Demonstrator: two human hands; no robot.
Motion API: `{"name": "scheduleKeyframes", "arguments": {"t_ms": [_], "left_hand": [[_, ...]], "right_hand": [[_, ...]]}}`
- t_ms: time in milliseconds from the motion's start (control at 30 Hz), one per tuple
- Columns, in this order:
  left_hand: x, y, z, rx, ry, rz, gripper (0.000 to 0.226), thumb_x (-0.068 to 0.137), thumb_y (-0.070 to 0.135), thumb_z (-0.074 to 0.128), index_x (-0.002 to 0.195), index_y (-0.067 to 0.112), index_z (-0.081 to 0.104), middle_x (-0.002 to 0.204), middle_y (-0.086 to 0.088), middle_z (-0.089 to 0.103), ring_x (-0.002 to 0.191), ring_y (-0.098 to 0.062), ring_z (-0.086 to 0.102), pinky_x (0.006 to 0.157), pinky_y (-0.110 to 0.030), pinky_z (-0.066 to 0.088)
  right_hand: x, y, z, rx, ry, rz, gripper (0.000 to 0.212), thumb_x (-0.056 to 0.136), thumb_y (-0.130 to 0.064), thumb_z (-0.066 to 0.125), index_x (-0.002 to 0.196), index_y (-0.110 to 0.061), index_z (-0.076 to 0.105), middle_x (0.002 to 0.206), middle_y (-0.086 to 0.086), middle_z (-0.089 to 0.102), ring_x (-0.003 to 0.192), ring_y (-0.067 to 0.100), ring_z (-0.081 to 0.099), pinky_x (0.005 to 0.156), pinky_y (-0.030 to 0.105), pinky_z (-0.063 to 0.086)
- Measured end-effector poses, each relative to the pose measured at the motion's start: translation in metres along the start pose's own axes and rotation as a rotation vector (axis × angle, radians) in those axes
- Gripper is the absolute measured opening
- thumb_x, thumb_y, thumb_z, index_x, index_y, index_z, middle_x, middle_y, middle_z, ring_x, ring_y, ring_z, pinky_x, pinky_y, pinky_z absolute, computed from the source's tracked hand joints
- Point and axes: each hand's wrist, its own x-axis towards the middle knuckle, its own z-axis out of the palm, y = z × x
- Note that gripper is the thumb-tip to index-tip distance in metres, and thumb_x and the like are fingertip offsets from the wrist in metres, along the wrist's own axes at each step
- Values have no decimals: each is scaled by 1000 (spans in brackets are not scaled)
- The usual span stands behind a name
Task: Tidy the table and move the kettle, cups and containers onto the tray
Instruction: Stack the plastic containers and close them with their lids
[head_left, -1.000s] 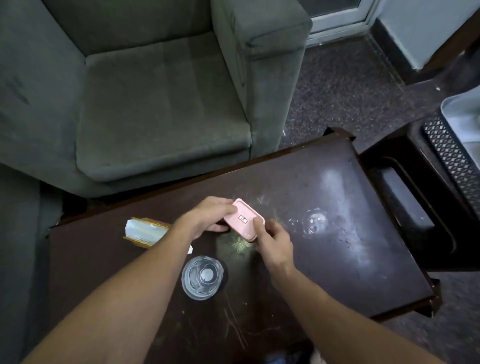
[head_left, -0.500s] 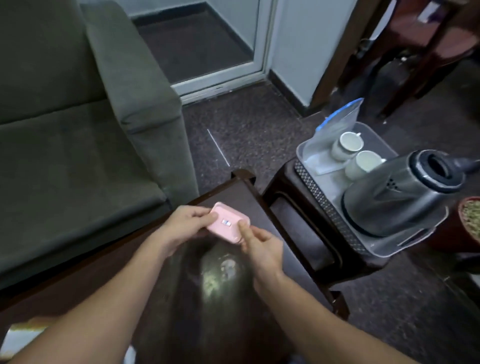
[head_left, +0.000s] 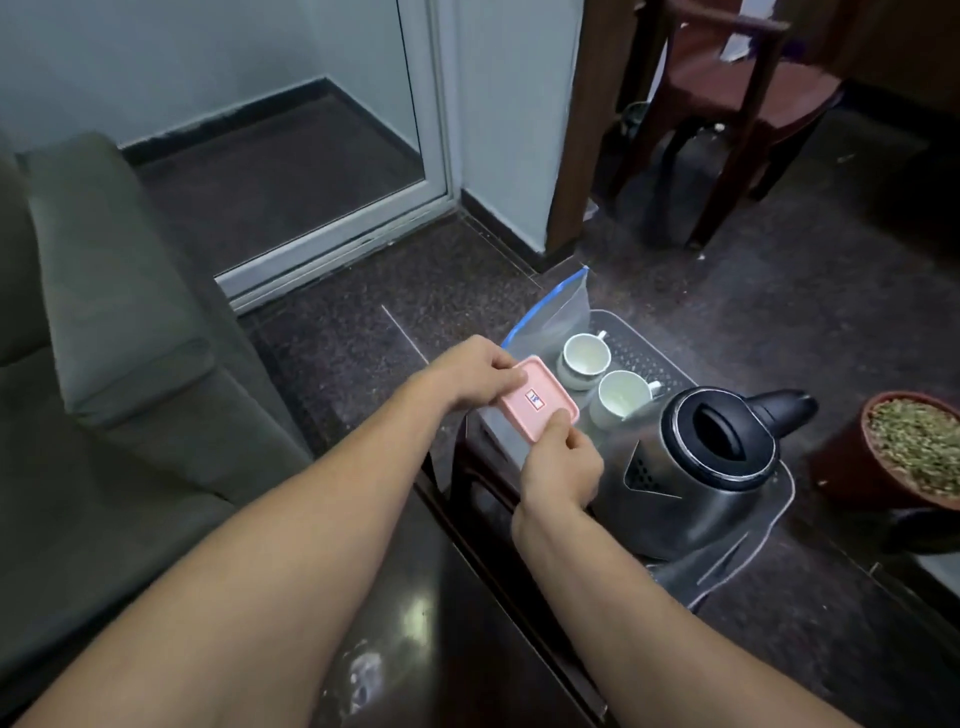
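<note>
While both hands pinch the pink container (head_left: 537, 404) by opposite edges, it hovers above the tray (head_left: 631, 345).

The container (head_left: 537, 405) is pink with a small white, red and blue label, the cups (head_left: 586, 358) white, the kettle (head_left: 685, 478) silver-grey with a black lid, the bag (head_left: 560, 312) clear with a blue strip, the tray (head_left: 644, 351) grey with a dotted grid, the table (head_left: 415, 582) dark brown, the sofa (head_left: 130, 322) grey-green, the floor (head_left: 337, 322) dark and speckled.

two cups (head_left: 586, 354), one kettle (head_left: 691, 467), one container (head_left: 537, 405), one tray (head_left: 641, 347)
</note>
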Motion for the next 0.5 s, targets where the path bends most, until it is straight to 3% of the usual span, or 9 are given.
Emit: {"name": "scheduleKeyframes", "arguments": {"t_ms": [67, 167, 333, 500], "left_hand": [[11, -1, 8, 52, -62, -49, 23, 102, 19, 59, 91, 7, 76, 81, -13, 66, 70, -23, 57, 70, -38, 51], [21, -6, 19, 116, -140, -126, 22, 103, 20, 56, 100, 6, 73, 82, -17, 64, 63, -25, 55, 55, -28, 39], [31, -18, 35, 129, -142, -169, 24, 103, 22, 57, 105, 3, 72, 77, -12, 60, 52, -21, 47, 60, -29, 43], [36, -17, 34, 182, -150, -130, 20, 103, 29, 58, 99, 17, 74, 67, 6, 61, 48, -8, 48, 49, -24, 38]], "right_hand": [[11, 1, 5, -135, 24, 41, 39, 104, -38, 50, 118, -10, 74, 114, 15, 74, 106, 39, 66, 83, 36, 46], [24, 4, 9, -269, 35, 125, 41, 104, -34, 49, 126, -6, 67, 128, 20, 68, 118, 41, 62, 96, 42, 48], [34, 9, 14, -411, 22, 205, 40, 102, -30, 49, 133, -8, 61, 140, 19, 61, 128, 41, 55, 110, 47, 43], [40, 13, 14, -477, -6, 194, 44, 107, -33, 41, 137, -6, 59, 142, 20, 59, 130, 41, 54, 111, 47, 41]]}}
